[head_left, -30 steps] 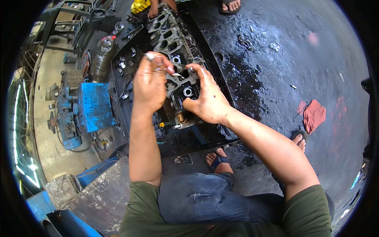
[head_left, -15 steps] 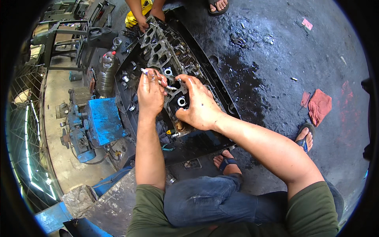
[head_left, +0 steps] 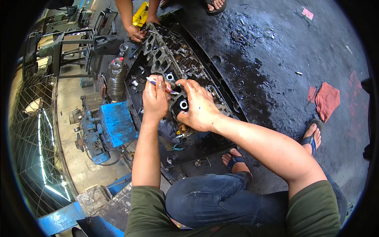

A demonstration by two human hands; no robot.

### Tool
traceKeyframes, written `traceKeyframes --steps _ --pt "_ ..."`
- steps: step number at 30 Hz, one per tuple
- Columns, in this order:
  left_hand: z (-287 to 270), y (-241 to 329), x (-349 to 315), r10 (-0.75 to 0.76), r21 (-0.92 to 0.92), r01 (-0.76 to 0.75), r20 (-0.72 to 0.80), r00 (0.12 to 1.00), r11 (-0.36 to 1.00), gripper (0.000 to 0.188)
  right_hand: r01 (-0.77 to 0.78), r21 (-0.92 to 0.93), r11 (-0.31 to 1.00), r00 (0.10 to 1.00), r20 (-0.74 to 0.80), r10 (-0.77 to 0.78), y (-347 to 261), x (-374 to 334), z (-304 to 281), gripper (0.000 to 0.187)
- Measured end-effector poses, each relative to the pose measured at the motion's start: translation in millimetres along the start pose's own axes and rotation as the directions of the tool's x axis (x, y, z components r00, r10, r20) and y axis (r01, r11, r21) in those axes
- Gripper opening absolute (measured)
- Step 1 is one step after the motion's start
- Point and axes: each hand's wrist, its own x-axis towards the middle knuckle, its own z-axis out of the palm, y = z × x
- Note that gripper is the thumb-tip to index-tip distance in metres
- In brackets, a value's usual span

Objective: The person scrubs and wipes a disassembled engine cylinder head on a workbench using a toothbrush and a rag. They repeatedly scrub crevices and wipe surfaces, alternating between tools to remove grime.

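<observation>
A long grey engine cylinder head (head_left: 160, 49) with a row of oval ports lies over a black metal tray (head_left: 201, 51). My left hand (head_left: 155, 100) is closed around a slim white-and-purple pen-like stick (head_left: 151, 80), whose lower end points at the near ports. Across from it, my right hand (head_left: 199, 104) curves over the near part of the head, thumb and fingers spread apart. Between them shows a pale ring (head_left: 183, 104) in a dark opening; a second ring (head_left: 169, 76) sits farther up. Whether my right fingertips press on the metal is hard to see.
A co-worker's hands (head_left: 136, 33) touch the head's far end, near a yellow packet (head_left: 141, 15). Left of the tray stand a dark plastic bottle (head_left: 117, 79) and a blue motor unit (head_left: 118, 122). Oil wets the floor (head_left: 252, 79) at right; a red cloth (head_left: 327, 102) lies farther out.
The whole view has shifted slightly, moving the scene right and down. The co-worker's left-side hand has moved nearer along the head's far edge. My hands keep nearly the same pose.
</observation>
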Motion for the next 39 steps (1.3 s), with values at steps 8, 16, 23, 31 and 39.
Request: traceKeyframes --steps 8,16,23,31,39 --pt "1 -20 4 0.142 0.112 -0.141 0.002 0.990 0.984 0.023 -0.004 -0.005 1.000 1.000 -0.019 0.004 4 1 7 0.092" --pt "-40 -16 3 0.168 -0.186 -0.241 -0.339 0.926 0.953 0.029 0.035 0.003 0.999 0.999 0.005 -0.035 1 2 -1 0.094" --pt "-103 -109 -124 -0.178 -0.285 -0.076 -0.762 0.623 0.955 0.037 0.184 0.280 0.942 0.981 -0.119 -0.157 44 -3 8 0.082" --pt "45 -217 -266 -0.856 -0.878 0.131 -0.400 0.328 0.460 0.041 0.484 -0.388 0.784 0.667 0.744 -0.044 145 -137 -6 0.050" --pt "40 -197 -255 -0.714 -0.830 0.050 -0.445 0.540 0.555 0.036 0.063 -0.672 0.738 0.869 0.400 0.290 167 -115 51 0.057"
